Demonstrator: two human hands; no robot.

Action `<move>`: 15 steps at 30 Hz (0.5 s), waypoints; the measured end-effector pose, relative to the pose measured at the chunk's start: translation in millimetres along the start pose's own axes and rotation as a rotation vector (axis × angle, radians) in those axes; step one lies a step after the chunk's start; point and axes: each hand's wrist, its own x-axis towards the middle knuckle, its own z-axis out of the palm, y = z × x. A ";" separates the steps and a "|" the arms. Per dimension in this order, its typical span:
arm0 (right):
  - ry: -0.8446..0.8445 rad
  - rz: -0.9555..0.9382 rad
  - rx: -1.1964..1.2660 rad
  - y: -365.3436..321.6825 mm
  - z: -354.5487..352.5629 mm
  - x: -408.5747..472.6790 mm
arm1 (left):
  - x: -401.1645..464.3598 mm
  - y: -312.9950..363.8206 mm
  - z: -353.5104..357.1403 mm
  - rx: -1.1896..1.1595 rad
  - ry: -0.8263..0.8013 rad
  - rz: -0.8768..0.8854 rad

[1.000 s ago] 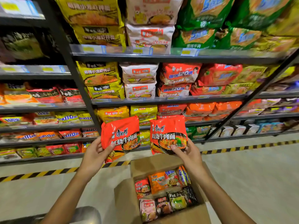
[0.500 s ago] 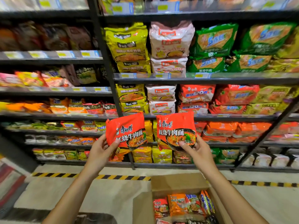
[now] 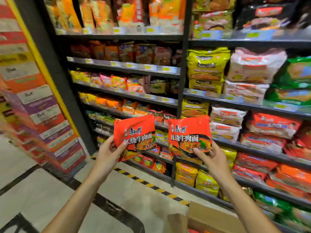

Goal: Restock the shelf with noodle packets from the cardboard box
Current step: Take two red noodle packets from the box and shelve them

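Noodle packets, two of them and both red, are held up in front of the shelf (image 3: 249, 107), one in each hand. The left hand (image 3: 109, 153) pinches the left packet (image 3: 134, 133) at its lower left corner, with the thumb on the printed front and the fingers behind it. The right hand (image 3: 213, 158) pinches the right packet (image 3: 189, 134) at its lower edge, thumb in front as well. The two packets are side by side at the same height, just beside each other, and I cannot tell if their edges touch. Both are upright, the left one tilted a little. From the packets, the cardboard box (image 3: 207, 217) is at about 5 o'clock, low on the floor, and only its open flaps show. A yellow-black tape line (image 3: 151, 184) runs on the floor along the foot of the shelf. Many yellow, white, green and red packs fill the shelf rows from 12 to 4 o'clock.
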 end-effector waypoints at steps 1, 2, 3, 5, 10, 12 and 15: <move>-0.007 -0.010 -0.007 -4.0 15.3 4.0 | 2.9 -0.3 -14.9 -0.001 0.019 0.002; -0.015 -0.022 -0.013 -9.0 32.2 8.7 | 6.5 0.6 -30.7 -0.002 0.034 0.006; -0.026 -0.035 -0.017 -14.1 50.2 13.7 | 10.7 0.9 -47.1 -0.001 0.045 0.017; -0.051 -0.045 -0.016 -25.4 88.9 23.1 | 20.0 0.8 -83.7 -0.011 0.081 0.025; -0.120 -0.087 -0.031 -44.8 197.6 44.7 | 46.3 -7.3 -185.2 -0.037 0.134 0.034; -0.144 -0.097 -0.027 -47.5 241.8 51.4 | 55.9 -12.5 -226.8 -0.039 0.160 0.038; -0.177 -0.096 -0.005 -53.8 290.8 59.0 | 68.2 -14.4 -269.9 -0.013 0.206 0.051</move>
